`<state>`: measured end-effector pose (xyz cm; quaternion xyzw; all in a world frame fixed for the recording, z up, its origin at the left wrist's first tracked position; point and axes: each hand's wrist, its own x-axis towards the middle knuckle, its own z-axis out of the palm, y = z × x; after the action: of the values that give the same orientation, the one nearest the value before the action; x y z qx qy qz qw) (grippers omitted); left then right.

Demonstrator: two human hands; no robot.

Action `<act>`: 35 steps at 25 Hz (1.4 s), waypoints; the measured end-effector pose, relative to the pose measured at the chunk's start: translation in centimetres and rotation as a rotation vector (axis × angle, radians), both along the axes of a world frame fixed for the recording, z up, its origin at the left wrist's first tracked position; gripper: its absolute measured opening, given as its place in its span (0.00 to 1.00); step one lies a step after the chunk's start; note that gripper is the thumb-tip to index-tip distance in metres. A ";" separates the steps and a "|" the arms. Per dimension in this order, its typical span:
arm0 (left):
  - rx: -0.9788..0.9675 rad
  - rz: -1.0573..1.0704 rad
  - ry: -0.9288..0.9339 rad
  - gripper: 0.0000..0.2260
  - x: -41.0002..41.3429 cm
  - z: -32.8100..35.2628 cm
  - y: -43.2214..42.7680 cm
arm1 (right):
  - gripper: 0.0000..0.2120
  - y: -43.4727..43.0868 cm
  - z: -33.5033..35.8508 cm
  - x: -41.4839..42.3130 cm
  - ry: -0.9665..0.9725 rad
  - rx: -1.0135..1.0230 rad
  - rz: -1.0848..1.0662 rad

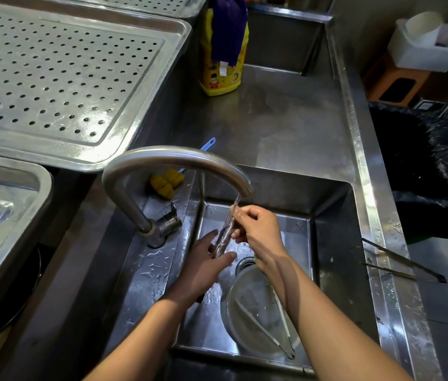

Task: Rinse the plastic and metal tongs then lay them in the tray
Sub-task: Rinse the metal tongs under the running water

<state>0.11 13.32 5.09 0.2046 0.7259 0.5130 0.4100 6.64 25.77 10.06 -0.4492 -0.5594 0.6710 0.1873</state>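
Two hands meet under the running tap (176, 156), and between them are the plastic tongs (224, 235) – clear, almost glassy, standing nearly upright in the stream over the middle of the sink (335, 243). Water sheets down them, so their outline blurs and I can't make out the tips. The right hand (258, 235) has its fingers curled, pinching the upper end just below the spout. The left hand (203, 268) is lower, fingers fairly straight, the tongs' bottom end resting in the fork between thumb and fingers – a loose cradle, not a squeeze.

Over on the counter's (286, 119) right edge lie the metal tongs (404, 260), long and thin, with serrated arms spread and a dark joint end, well apart from the hands. Down in the sink's near side sits a glass bowl (234, 320), with a slim pale pair of tongs (261, 325) lying in it.

The perforated tray (66, 72) sits at the far left, shiny and wet. A yellow bottle (221, 78) draped with a purple cloth (228, 28) stands at the counter's back, a yellow brush (166, 182) lies behind the tap, and a black bin bag (423, 160) is off the right edge.
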 end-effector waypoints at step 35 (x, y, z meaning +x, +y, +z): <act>0.034 0.390 -0.191 0.14 0.8 1.5 6.5 | 0.32 -6.4 -3.6 8.6 -0.106 0.112 0.046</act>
<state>0.92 19.83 6.59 0.0174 0.7010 0.6117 0.3662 15.23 19.32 6.48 -0.4601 -0.6155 0.6178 0.1669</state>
